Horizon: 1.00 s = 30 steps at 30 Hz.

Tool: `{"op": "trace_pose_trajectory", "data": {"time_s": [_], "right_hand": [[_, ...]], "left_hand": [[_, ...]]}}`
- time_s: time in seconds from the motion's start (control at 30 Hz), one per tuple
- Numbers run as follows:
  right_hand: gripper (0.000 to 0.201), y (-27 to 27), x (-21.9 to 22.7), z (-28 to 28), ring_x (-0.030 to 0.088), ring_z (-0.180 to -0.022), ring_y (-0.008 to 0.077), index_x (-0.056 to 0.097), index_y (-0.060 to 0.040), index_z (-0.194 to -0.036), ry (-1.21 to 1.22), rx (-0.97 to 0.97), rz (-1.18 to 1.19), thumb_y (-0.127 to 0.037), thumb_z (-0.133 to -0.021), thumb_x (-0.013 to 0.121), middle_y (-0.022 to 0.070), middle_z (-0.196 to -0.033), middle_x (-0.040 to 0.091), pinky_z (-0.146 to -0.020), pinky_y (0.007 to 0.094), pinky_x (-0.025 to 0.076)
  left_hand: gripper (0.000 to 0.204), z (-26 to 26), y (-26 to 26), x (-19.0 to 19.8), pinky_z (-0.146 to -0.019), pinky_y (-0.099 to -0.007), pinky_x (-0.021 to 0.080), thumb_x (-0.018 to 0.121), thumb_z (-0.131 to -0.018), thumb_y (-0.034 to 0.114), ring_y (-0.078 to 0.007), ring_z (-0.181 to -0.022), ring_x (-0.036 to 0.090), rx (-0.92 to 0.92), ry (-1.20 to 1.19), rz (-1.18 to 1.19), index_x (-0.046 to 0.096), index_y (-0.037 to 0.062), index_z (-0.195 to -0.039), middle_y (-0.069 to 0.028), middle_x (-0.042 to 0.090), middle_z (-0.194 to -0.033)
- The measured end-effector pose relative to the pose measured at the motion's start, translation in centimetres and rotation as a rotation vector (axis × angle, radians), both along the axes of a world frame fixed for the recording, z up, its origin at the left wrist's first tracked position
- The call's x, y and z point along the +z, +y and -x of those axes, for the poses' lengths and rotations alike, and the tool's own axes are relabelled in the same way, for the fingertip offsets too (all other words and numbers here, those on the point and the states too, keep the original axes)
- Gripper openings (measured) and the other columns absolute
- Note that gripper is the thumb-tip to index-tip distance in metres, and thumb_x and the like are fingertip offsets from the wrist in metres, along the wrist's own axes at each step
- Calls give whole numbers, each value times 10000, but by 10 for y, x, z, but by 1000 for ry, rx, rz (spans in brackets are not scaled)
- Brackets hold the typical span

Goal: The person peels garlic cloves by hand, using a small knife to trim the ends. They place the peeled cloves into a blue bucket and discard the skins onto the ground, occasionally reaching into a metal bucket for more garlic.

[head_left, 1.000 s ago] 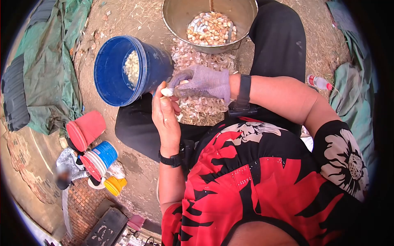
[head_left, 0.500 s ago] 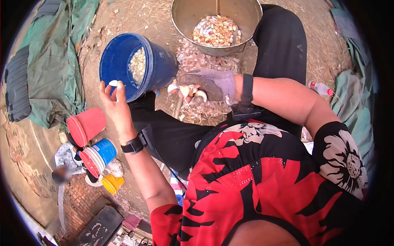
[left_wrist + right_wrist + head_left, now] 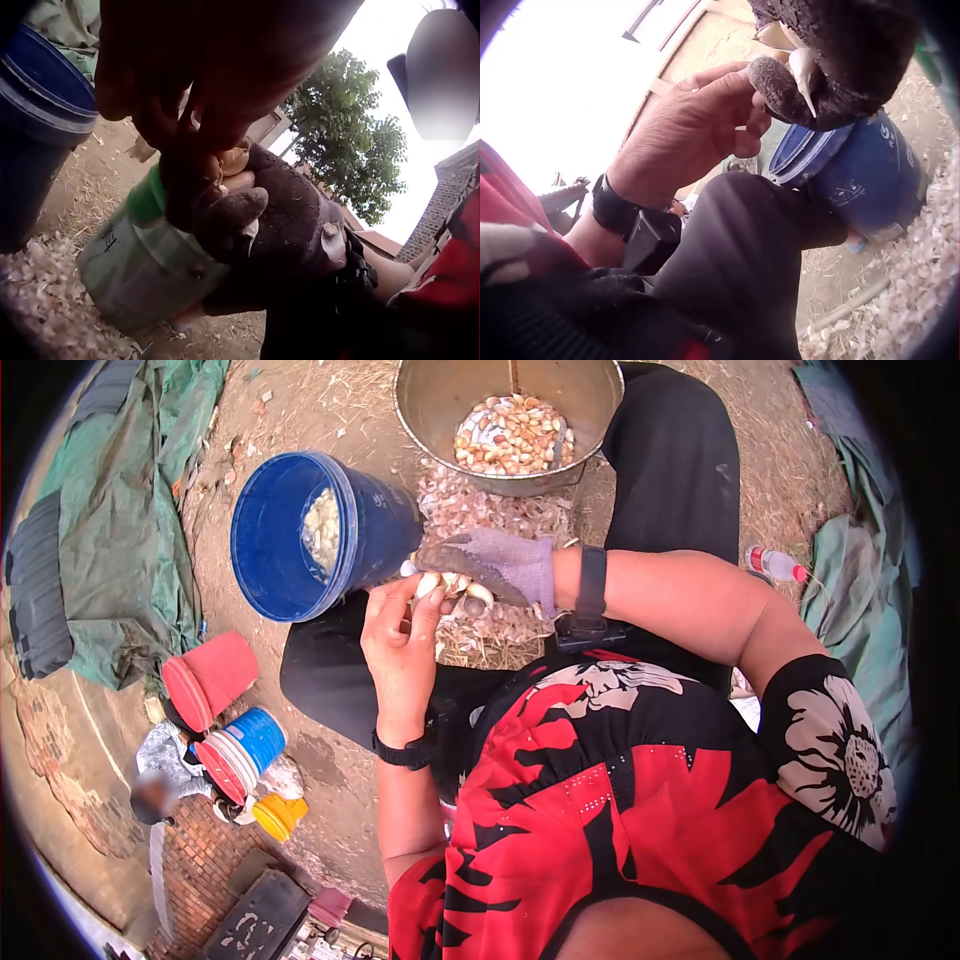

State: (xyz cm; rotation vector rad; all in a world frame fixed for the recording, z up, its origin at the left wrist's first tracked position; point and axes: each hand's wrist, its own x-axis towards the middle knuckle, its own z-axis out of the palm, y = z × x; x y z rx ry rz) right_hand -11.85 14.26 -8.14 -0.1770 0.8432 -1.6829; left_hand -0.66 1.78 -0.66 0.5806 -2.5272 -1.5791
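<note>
In the head view the bare left hand (image 3: 400,650) meets the gloved right hand (image 3: 505,565), and its thumb and fingertips pinch a pale garlic clove (image 3: 428,583). The grey-purple glove is curled round several more cloves (image 3: 480,595). From the left wrist, the bare fingers (image 3: 210,127) cover part of the clove they touch, while a tan clove (image 3: 235,159) shows against the dark glove (image 3: 289,214). The right wrist view has a white pointed clove (image 3: 803,75) between the gloved fingers, with the left hand (image 3: 682,127) touching the glove.
A blue bucket (image 3: 290,540) with peeled cloves (image 3: 321,530) lies tilted left of the hands. Beyond them stands a metal pot (image 3: 510,480) of unpeeled cloves (image 3: 515,435). Loose skins (image 3: 500,510) cover the ground between. Red bucket (image 3: 225,665) and bottle (image 3: 775,563) lie farther out.
Half a second ago the left hand held a white clove at the blue bucket's rim; it has moved back right to the glove and now pinches another clove. The glove still holds cloves.
</note>
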Motion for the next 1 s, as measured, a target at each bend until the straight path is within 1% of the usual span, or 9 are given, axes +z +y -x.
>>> {"op": "trace_pose_trajectory", "data": {"time_s": [0.03, 0.13, 0.27, 0.37, 0.47, 0.63, 0.73, 0.8, 1.0], "right_hand": [[320, 0, 4, 0, 634, -729, 91, 702, -112, -926, -11, -16, 32, -423, -932, 627, -2, -792, 668, -546, 255, 477], [318, -7, -13, 7, 630, -724, 81, 700, -102, -901, 201, -73, 44, -414, -919, 641, -2, -802, 670, -578, 235, 459], [267, 4, 13, 3, 589, -700, 71, 718, -107, -946, 145, -10, 9, -362, -914, 644, -13, -807, 667, -551, 231, 402], [249, 3, 16, 1, 569, -695, 57, 727, -106, -975, 94, 14, -24, -332, -907, 649, -11, -780, 661, -531, 225, 387], [242, -4, -8, 5, 559, -673, 49, 731, -100, -972, 172, 78, 56, -319, -898, 662, -15, -786, 661, -527, 209, 393], [248, -2, -5, 1, 550, -640, 49, 732, -94, -956, 212, 72, -9, -325, -888, 674, -13, -763, 656, -516, 204, 396], [255, -1, 3, 1, 560, -638, 52, 732, -87, -960, 190, 61, 0, -324, -885, 677, -7, -750, 656, -506, 208, 397], [260, 1, 3, 2, 567, -642, 53, 731, -83, -962, 178, 57, 2, -325, -885, 678, -4, -747, 657, -500, 209, 397], [236, 6, 16, 5, 563, -608, 50, 732, -68, -914, 157, 104, -88, -293, -878, 670, -3, -709, 659, -488, 211, 394]], "left_hand": [[204, -3, -10, -5, -682, -235, 463, 650, -928, 45, -79, -797, 563, -39, 66, 108, 674, -1, -1126, -39, 618, -1032], [286, -9, -18, 0, -704, -215, 445, 635, -943, 52, -59, -799, 536, 122, 13, -199, 639, 15, -1226, -11, 612, -1075], [298, -12, -20, -1, -694, -212, 443, 635, -942, 51, -58, -802, 527, 119, 48, -247, 633, 10, -1237, 4, 598, -1036], [307, -13, -16, -2, -726, -213, 442, 639, -936, 36, -59, -834, 528, -10, 86, -10, 634, 8, -1241, 14, 574, -977], [303, -16, -14, 5, -741, -208, 434, 638, -934, 26, -63, -838, 534, -49, 9, 154, 642, 19, -1237, 4, 580, -975], [286, -16, -11, 13, -715, -211, 436, 626, -941, 26, -64, -792, 534, -54, -51, 246, 652, 21, -1226, -2, 591, -881], [281, -20, -20, 4, -692, -228, 451, 622, -938, 22, -85, -758, 546, -4, -29, 260, 657, 29, -1217, -21, 612, -858], [277, -19, -20, 6, -671, -252, 465, 630, -924, 11, -112, -729, 553, -64, -56, 429, 661, 33, -1199, -49, 620, -852], [259, -18, -16, 9, -658, -307, 491, 657, -896, 3, -207, -713, 604, -181, 61, 641, 664, 25, -1154, -103, 618, -833]]}}
